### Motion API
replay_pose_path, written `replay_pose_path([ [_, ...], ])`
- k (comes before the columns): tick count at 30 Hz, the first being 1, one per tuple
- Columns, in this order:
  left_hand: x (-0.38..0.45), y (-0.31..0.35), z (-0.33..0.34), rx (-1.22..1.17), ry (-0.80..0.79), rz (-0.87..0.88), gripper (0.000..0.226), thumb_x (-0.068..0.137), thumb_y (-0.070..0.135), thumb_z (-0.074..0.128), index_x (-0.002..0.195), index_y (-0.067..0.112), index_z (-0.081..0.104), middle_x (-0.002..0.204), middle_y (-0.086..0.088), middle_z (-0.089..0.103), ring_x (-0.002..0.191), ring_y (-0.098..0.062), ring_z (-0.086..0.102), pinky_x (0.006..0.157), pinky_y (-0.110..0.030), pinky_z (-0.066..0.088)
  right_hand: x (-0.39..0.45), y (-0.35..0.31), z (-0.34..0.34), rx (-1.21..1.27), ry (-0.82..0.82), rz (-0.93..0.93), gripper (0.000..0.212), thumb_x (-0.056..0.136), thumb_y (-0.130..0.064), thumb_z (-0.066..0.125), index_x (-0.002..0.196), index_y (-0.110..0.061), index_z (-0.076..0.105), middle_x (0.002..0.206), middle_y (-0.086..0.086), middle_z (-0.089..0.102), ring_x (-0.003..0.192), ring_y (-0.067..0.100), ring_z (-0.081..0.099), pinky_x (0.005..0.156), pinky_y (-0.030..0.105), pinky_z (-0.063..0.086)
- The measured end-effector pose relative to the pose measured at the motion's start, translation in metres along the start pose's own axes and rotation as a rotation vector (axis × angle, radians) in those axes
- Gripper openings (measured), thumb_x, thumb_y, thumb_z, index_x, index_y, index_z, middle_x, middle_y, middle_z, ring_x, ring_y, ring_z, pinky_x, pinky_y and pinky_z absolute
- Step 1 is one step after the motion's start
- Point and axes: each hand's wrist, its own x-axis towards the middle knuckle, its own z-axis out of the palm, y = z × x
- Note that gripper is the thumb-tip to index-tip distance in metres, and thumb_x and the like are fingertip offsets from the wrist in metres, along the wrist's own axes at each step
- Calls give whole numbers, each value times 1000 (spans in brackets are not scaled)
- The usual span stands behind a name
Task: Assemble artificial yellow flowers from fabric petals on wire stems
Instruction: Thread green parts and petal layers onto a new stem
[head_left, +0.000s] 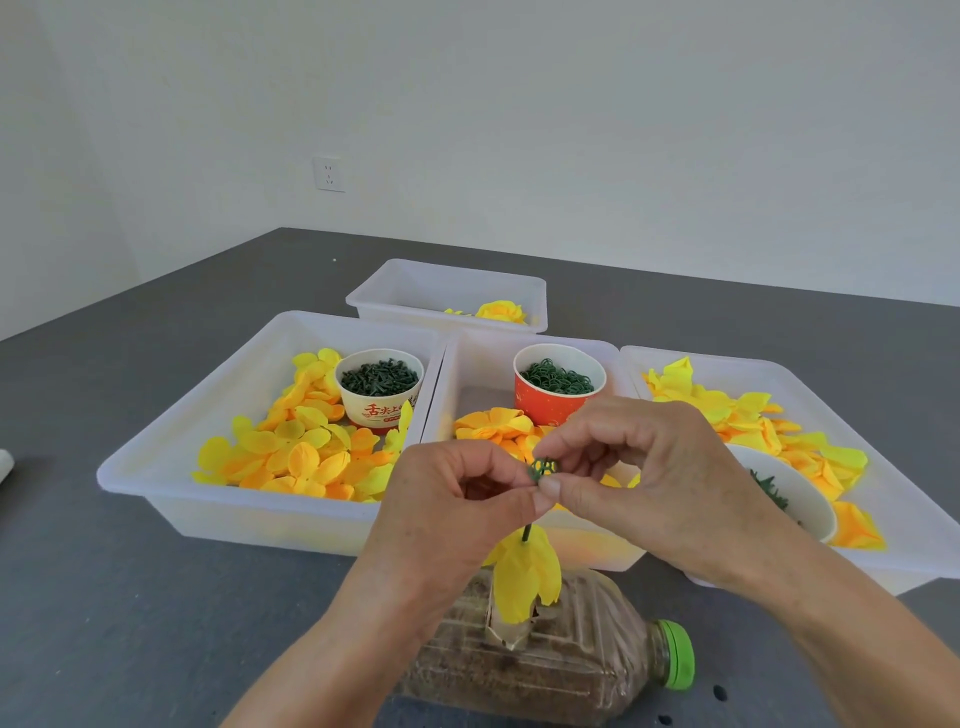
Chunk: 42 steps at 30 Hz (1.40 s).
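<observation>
Left hand (457, 499) pinches the green wire stem (528, 531); right hand (639, 467) pinches a green ring piece (542, 466) at its tip, yellow petals (524, 577) hanging below both.

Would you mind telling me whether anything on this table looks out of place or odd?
One oddity: the plastic bottle lies on its side, filled with brown material, and the flower stem pokes from a hole cut in its upper side. It seems a makeshift stand. Nothing looks spilled.

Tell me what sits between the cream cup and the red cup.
In the head view, only the two bins' adjoining white walls separate the cream cup from the red cup.
</observation>
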Motion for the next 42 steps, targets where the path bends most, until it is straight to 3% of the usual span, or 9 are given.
replay_pose_path([
  [7, -1, -2, -1, 24, 13, -44, 13, 64, 8, 80, 57, 14, 71, 57, -1, 64, 54, -8, 54, 52, -17, 44, -3, -1, 1, -17, -9, 18, 18, 71, -4, 77, 76, -21, 74, 68, -4, 65, 66, 7, 60, 63, 16, 49],
  [12, -5, -1, -3, 21, 16, -53, 11, 64, 6, 80, 62, 14, 71, 59, 0, 64, 54, -7, 54, 51, -16, 44, -5, 1, 4, -16, -29, 29, 12, 72, -10, 77, 77, -21, 74, 69, -5, 66, 67, 8, 60, 63, 19, 50],
  [15, -6, 0, -7, 39, 40, -43, 20, 68, -1, 77, 74, 17, 73, 62, 3, 64, 58, -9, 54, 54, -17, 46, -7, 3, 6, 3, -29, 28, 8, 72, -13, 78, 75, -19, 74, 70, -5, 68, 67, 7, 60, 64, 22, 51],
  [19, -12, 2, -11, 132, 49, -6, 35, 75, -9, 65, 76, 25, 74, 73, 1, 71, 67, -10, 60, 61, -19, 49, -11, 6, 11, 43, -33, 47, 19, 69, -6, 80, 73, -23, 72, 68, -4, 65, 63, 9, 59, 63, 24, 51],
  [26, -19, -2, -12, 374, 91, 39, 23, 70, 14, 76, 71, 38, 72, 69, 8, 68, 68, -5, 58, 68, -26, 48, -15, 9, 21, 9, -66, 90, 30, 70, -4, 78, 67, -31, 66, 66, -4, 64, 61, 6, 57, 62, 28, 51],
  [31, -20, -4, -11, 431, 117, 62, 24, 69, 20, 78, 73, 42, 70, 71, 15, 66, 70, -2, 58, 68, -26, 48, -16, 12, 19, 48, -92, 108, 13, 71, -6, 78, 76, -17, 73, 71, -1, 66, 66, 11, 61, 66, 34, 52],
  [37, -19, -8, -11, 439, 114, 57, 17, 71, 16, 77, 70, 31, 70, 66, 13, 68, 65, -2, 61, 62, -18, 50, -17, 15, 20, 177, -117, 168, 18, 73, -5, 77, 78, -22, 73, 74, -6, 71, 66, 7, 65, 67, 24, 56],
  [42, -19, -12, -9, 294, 112, -28, 13, 74, 14, 74, 72, 26, 70, 67, 2, 70, 63, -11, 62, 60, -25, 51, -15, 16, 22, 224, -106, 189, 25, 66, -1, 81, 70, -25, 72, 68, -4, 69, 61, 5, 61, 64, 24, 54],
])
